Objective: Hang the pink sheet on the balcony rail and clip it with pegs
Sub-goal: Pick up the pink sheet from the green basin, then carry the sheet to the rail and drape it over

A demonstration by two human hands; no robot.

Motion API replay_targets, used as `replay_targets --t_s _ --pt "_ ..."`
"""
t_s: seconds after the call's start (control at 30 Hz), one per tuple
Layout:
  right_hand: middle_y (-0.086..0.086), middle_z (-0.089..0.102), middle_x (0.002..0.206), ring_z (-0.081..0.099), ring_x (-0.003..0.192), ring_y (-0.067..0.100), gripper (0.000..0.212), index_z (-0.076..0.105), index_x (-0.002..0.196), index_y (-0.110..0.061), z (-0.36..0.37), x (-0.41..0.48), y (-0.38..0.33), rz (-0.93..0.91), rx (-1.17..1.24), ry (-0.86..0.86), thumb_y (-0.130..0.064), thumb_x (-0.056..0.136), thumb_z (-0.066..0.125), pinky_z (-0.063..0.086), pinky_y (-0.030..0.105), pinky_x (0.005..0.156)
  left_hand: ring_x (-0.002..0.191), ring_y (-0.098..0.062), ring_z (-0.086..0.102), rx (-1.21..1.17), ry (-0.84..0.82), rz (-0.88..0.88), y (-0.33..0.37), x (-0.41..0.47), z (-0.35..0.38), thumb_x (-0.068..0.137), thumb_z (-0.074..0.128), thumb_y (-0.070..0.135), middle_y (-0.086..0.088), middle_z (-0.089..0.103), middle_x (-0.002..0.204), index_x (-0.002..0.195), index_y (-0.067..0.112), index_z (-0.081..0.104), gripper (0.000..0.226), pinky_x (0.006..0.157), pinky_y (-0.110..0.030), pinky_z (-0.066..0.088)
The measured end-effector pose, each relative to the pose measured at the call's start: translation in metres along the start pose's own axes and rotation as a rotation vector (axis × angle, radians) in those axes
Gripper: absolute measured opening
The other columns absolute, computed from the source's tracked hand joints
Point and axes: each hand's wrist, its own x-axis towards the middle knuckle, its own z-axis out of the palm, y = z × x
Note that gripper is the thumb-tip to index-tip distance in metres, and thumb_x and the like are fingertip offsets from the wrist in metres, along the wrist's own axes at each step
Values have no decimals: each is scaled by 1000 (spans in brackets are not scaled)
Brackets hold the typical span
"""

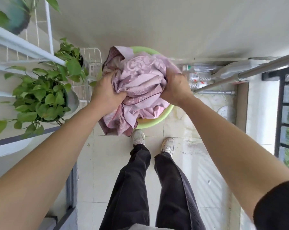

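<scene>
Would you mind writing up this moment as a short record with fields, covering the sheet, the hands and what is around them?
sheet: pink sheet, bunched in a heap, one edge spilling over the front of the basin
container: green basin on the tiled floor
left hand: left hand gripping the left side of the heap
right hand: right hand gripping the right side
rail: metal rail to the right, nothing hung on it
pegs: none visible
nearby: potted plant on the left
stage: sheet not yet hung
</scene>
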Motion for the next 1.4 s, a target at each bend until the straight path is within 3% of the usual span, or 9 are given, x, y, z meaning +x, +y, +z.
replay_targets --t_s 0.1,0.27,0.5,0.67,0.8,1.03,1.2,1.3,1.4 --pt "14 69 79 64 71 33 20 63 89 -12 -39 -7 -17 -19 103 140 -19 72 57 39 28 58 99 -19 66 -89 4 -106 4 -8 -14 72 73 19 1 70 104 110 13 65 40 88 -30 51" --pt "4 76 84 69 75 27 43 72 107 -17 -136 -6 -63 -134 149 344 -13 68 57 48 27 61 104 -15 63 -216 52 -173 39 -22 -43 69 82 30 15 65 99 120 17 58 57 83 -22 45" --pt "5 70 67 64 61 30 25 73 90 -14 -245 -33 -117 -272 15 414 -12 67 62 49 32 53 147 -20 17 -135 163 76 128 -53 -104 64 89 38 -1 11 161 153 33 -6 131 115 -37 19" --pt "2 68 66 62 60 26 26 70 86 -12 -322 -70 -158 -380 41 454 -11 62 58 48 34 52 107 -28 64 -120 227 165 196 -56 -167 68 73 48 -3 68 116 131 32 50 69 91 -43 53" --pt "1 69 88 66 83 25 46 72 106 -19 -386 -107 -180 -449 28 602 -18 60 66 51 33 65 93 -36 68 29 341 372 251 -70 -232 80 71 28 -13 73 97 98 16 70 22 71 -37 53" --pt "19 16 160 11 150 18 120 21 156 -14 -436 -141 -204 -299 217 1052 -72 64 73 16 40 120 86 -21 71 -309 562 534 337 -103 -325 72 64 23 0 75 87 89 24 72 19 75 -44 57" --pt "3 0 166 4 153 15 152 -12 157 -12 -445 -162 -215 -132 705 559 -70 53 83 12 38 124 95 -22 71 -676 543 603 376 -132 -360 75 67 1 1 76 96 93 26 74 32 91 -47 55" --pt "-2 43 153 44 138 12 116 19 157 -14 -449 -161 -228 -319 961 188 -49 66 82 35 41 117 89 -18 70 -806 477 650 399 -150 -361 79 68 -9 0 76 94 93 20 73 32 86 -36 57" --pt "-4 66 128 62 119 13 81 55 135 -18 -453 -170 -243 -320 1027 178 -44 66 88 48 37 106 94 -17 70 -701 411 729 407 -163 -361 81 67 -11 -2 76 99 100 17 72 34 86 -32 56"
